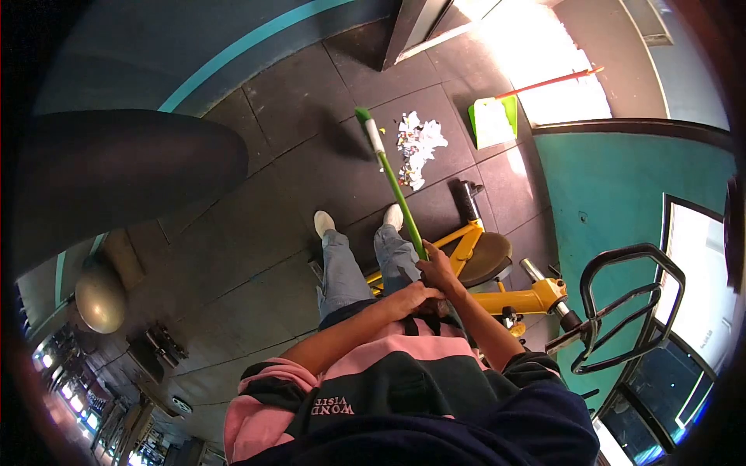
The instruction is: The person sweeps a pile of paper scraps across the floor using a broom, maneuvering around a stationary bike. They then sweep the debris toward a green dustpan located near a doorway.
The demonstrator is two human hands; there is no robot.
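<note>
A broom with a green handle (400, 193) slants up and away from my body, its white and green head (373, 133) held out over the tiled floor. My right hand (437, 268) is wrapped round the handle. Closer to my waist, my left hand (416, 298) is closed at the handle's upper end, which the fingers hide. Just right of the broom head lies a loose heap of white paper scraps (422, 140), with small coloured bits among them.
A lime green dustpan (513, 116) with a red handle rests on the floor beyond the scraps, near the bright doorway. At my right stands a yellow exercise bike (513, 302) with black handlebars. A large dark rounded shape (140, 159) looms at left, above a round ball (101, 299).
</note>
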